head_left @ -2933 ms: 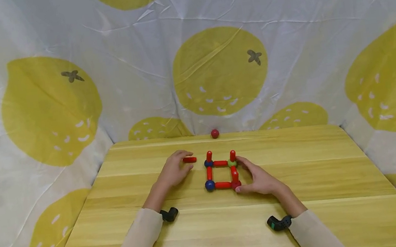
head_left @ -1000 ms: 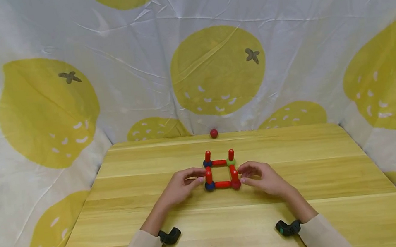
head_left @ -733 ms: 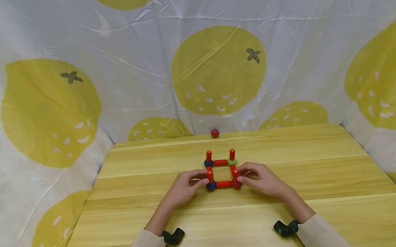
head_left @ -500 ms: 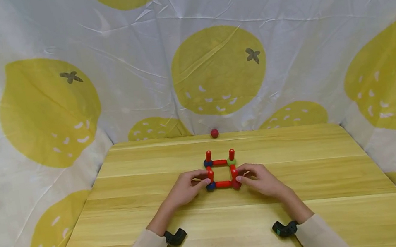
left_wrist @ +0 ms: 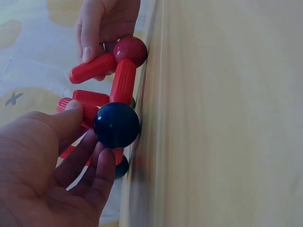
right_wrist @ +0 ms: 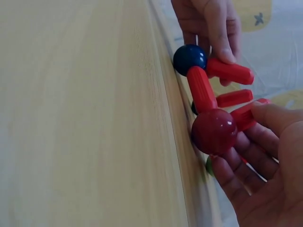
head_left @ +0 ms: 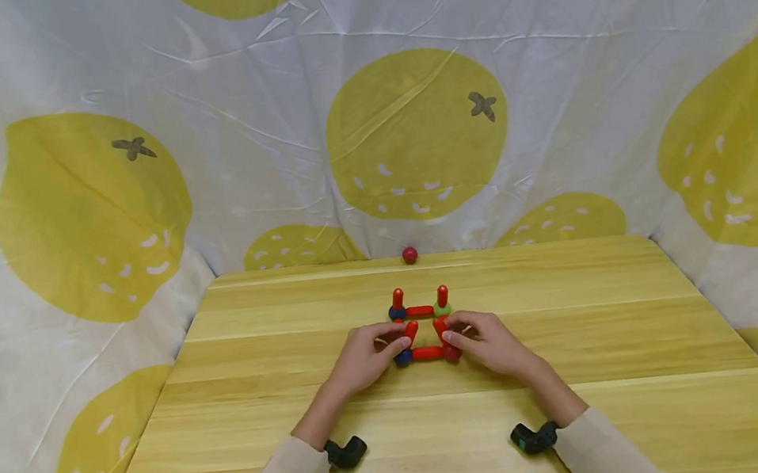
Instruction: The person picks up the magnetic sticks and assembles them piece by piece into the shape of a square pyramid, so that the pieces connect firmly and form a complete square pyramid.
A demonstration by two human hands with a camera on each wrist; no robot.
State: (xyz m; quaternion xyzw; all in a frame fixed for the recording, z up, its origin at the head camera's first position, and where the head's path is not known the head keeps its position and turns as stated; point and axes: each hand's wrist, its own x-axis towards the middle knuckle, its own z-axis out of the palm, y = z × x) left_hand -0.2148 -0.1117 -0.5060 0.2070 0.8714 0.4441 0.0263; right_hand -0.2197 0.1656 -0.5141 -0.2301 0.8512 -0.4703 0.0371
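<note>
A square frame of red magnetic rods joined by balls lies on the table, with an upright rod at each corner. My left hand (head_left: 366,359) pinches the near-left upright rod (head_left: 411,331), which rises from a blue ball (left_wrist: 116,125). With thumb and fingers, my right hand (head_left: 495,343) pinches the near-right upright rod (head_left: 440,327) over a dark red ball (right_wrist: 214,131). Both pinched rods lean inward, towards each other. At the back, two rods stand free on a second blue ball (head_left: 397,312) and a green ball (head_left: 442,309). Fingers partly hide the frame's sides.
A loose red ball (head_left: 410,255) sits at the table's far edge, by the hanging lemon-print cloth (head_left: 267,147). The wooden table (head_left: 436,453) extends around the frame. Black devices (head_left: 347,453) are worn at both wrists.
The left hand set a loose red rod upright on the near-left blue ball. Both hands then took hold of the near uprights, which have tilted inward from vertical.
</note>
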